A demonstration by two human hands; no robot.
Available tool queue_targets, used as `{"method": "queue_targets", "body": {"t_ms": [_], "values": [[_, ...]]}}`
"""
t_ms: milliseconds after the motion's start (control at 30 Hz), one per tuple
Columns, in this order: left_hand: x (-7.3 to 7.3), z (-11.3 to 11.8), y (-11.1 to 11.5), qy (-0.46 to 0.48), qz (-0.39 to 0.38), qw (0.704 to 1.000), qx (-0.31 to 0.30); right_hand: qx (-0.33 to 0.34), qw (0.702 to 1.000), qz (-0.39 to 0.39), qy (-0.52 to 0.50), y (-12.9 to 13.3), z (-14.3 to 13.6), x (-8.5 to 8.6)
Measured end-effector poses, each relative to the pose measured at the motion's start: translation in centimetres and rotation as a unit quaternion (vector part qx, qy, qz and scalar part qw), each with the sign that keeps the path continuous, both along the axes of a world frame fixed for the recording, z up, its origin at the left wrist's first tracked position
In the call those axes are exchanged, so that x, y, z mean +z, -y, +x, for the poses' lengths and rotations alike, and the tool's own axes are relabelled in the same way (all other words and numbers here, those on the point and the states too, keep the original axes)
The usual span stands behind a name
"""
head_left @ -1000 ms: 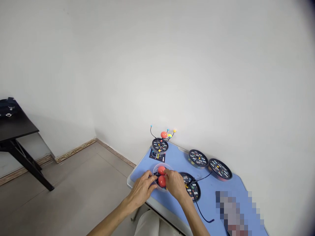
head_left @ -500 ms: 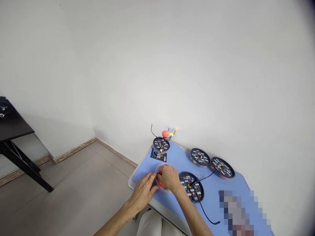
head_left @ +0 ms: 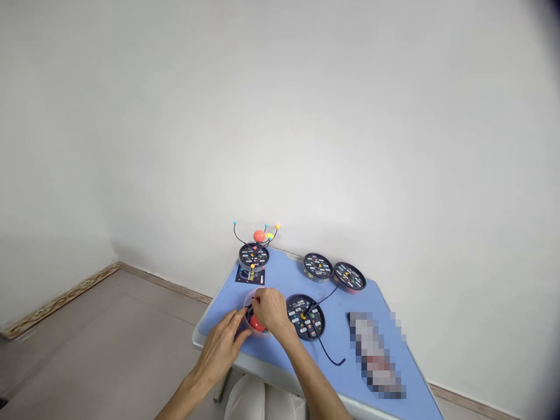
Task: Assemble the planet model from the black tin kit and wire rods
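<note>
My left hand [head_left: 222,343] steadies a clear round plastic tub [head_left: 249,296] by its near left side, thumb low and fingers at the rim. Inside the tub lies a red ball [head_left: 257,324] among small parts that are mostly covered. My right hand [head_left: 270,309] reaches over the rim with its fingers bent together; what they pinch is hidden. Just right of the tub lies a round black printed lid [head_left: 294,308]. Black bent rods [head_left: 324,349] stick out from its middle, one to the upper right, another toward the table's front.
An assembled planet model [head_left: 259,236] with coloured balls stands at the back left, by a dark printed card [head_left: 243,276]. Two closed tubs with black lids [head_left: 318,265] sit along the back. A blurred flat item [head_left: 376,356] lies on the right of the blue table [head_left: 280,274].
The view has turned right, so everything sits farther left. My left hand stays at the tub and my right fingers are still over it; more of the red ball shows.
</note>
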State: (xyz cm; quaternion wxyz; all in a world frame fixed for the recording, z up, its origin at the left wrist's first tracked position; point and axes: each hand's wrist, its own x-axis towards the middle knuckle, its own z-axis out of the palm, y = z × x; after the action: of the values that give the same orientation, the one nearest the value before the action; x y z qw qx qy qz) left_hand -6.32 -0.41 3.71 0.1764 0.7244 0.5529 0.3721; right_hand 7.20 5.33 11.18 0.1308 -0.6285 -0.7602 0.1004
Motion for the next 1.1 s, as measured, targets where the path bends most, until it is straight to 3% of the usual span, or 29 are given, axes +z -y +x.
{"method": "queue_targets", "body": {"t_ms": [167, 467, 633, 733, 833, 1100], "values": [[0.4, -0.2, 0.0, -0.005, -0.005, 1.0, -0.011, -0.007, 0.989, 0.048, -0.139, -0.1, 2.0, 1.2], [2.0, -0.1, 0.5, -0.015, -0.048, 0.998, -0.022, -0.004, 0.933, 0.078, -0.35, -0.1, 5.2, 2.9], [2.8, 0.0, 0.4, -0.043, -0.047, 0.998, -0.013, -0.013, 0.917, 0.074, -0.391, 0.1, 5.5, 2.6], [3.0, 0.5, 0.1, -0.051, -0.007, 0.999, 0.011, -0.018, 0.913, 0.078, -0.4, 0.1, 5.5, 2.4], [3.4, 1.5, -0.2, -0.067, 0.031, 0.997, 0.012, -0.026, 0.909, 0.09, -0.407, 0.3, 5.5, 2.6], [5.2, 4.7, -2.1, -0.168, 0.032, 0.985, -0.022, -0.039, 0.89, 0.132, -0.434, 1.9, 5.7, 3.6]]}}
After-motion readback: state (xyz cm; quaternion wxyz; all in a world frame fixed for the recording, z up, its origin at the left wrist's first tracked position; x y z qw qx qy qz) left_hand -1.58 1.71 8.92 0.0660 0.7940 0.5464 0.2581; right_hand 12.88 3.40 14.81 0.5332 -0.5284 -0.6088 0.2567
